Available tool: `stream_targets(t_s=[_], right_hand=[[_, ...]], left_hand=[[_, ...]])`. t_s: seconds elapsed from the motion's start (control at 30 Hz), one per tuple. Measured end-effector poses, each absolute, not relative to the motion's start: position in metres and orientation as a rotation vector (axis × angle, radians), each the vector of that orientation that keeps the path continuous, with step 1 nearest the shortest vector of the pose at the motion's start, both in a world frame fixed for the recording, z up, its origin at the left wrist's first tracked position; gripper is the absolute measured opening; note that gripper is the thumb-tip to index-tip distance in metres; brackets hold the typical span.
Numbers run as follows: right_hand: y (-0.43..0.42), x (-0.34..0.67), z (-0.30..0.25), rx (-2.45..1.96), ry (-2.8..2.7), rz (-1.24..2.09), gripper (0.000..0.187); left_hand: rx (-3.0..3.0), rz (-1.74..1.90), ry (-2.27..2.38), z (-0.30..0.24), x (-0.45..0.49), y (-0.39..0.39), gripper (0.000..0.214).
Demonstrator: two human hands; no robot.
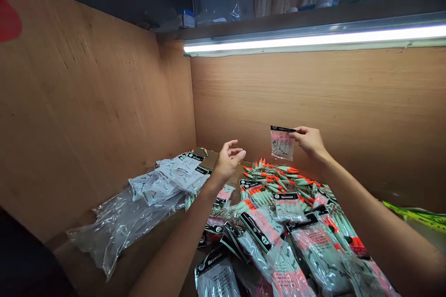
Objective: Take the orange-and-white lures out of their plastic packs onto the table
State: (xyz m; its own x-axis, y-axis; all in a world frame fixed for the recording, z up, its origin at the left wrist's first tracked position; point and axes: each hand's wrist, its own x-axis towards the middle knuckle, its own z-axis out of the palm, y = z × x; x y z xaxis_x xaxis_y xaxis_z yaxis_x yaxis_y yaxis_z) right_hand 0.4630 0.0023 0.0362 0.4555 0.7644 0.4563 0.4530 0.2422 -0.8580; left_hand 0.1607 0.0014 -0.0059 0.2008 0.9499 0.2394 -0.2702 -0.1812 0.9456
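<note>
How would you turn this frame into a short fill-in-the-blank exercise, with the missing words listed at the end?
1. The right hand holds up a small packet whose header strip is ____ in colour.
2. The left hand is holding ____.
3. The loose pale green pieces have bright ____ tips.
4. The large clear plastic bag lies toward the ____ side of the picture.

Missing words: black; nothing; orange; left.

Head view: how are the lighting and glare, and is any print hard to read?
In the head view, the tube light glows nearly white while the shelf above looks dim; in the head view, the clear bag shows streaky glints, and small print on the packet in the right hand is unreadable.
</note>
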Motion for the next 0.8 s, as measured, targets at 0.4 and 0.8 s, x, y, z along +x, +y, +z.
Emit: stream_targets(t_s=[0.4, 0.8], right_hand=[[0.007, 0.470, 0.026, -1.447, -1.175, 0.301, 0.025], [0.018, 0.483, 0.013, -1.411, -1.077, 0.126, 0.025]], left_hand=[[1.310, 1.273, 0.761, -0.004, 0.158, 0.001, 0.067], [1.345, 1.260, 0.778, -0.004, 0.159, 0.001, 0.065]])
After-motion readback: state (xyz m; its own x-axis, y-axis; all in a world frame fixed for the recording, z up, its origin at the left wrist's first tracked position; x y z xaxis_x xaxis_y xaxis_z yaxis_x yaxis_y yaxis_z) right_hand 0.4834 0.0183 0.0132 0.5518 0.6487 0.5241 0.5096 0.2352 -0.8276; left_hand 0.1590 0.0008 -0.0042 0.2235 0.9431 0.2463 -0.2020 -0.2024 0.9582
